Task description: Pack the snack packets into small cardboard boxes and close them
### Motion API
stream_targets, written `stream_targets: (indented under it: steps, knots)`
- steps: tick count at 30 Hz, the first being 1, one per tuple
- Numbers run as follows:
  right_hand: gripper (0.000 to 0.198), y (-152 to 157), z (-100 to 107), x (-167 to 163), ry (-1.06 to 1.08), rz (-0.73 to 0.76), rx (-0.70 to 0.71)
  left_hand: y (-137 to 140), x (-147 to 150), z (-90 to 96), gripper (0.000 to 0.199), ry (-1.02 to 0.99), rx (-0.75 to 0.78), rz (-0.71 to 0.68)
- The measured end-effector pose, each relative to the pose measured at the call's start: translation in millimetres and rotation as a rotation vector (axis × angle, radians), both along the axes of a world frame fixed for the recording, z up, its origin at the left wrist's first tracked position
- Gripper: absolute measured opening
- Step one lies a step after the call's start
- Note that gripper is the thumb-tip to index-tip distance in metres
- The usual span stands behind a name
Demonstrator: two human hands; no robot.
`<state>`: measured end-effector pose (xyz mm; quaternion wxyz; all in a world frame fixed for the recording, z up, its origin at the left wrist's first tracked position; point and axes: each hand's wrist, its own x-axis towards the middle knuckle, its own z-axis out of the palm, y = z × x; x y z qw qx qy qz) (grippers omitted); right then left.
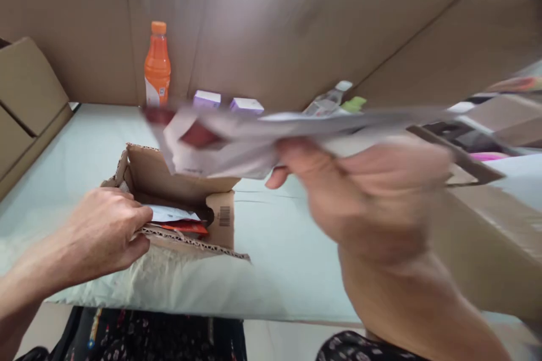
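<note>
My right hand (pixel 368 197) is closed on a white packet with dark red marks (pixel 241 152), held up over the table and smeared by motion. The packet's left end hangs above a small cardboard box (pixel 169 168) with a torn rim. My left hand (pixel 105 225) pinches the near left edge of that box, thumb outside and fingers over the rim. Inside the box lie a pale blue-white packet (pixel 171 213) and an orange-red packet (pixel 186 227). The fingertips of my left hand are partly hidden by the box wall.
An orange drink bottle (pixel 158 67) stands by the cardboard wall (pixel 262 22) at the back. Nearby are two purple-white cartons (pixel 247 105), a clear bottle (pixel 328 102) lying tilted and a green item (pixel 354 104). Larger cardboard boxes flank the table (pixel 288 271) at left and right.
</note>
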<state>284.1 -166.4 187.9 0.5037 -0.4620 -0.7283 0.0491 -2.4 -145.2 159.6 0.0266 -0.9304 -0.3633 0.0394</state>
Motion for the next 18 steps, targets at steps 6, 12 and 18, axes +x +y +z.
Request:
stream_targets:
  steps: [6,12,18]
  knots:
    - [0.023,26.3,-20.0,-43.7,-0.678,0.029,-0.278,-6.9,-3.9,-9.9,0.012,-0.014,0.077,0.014]
    - [0.024,63.4,-50.5,-92.4,-0.926,0.197,-0.641,-13.6,-9.2,-26.9,0.033,-0.21,0.25,0.07]
    - [0.025,58.6,-56.7,-76.5,-0.515,0.542,-0.456,-18.4,-10.4,-30.2,0.067,-0.141,0.197,0.017]
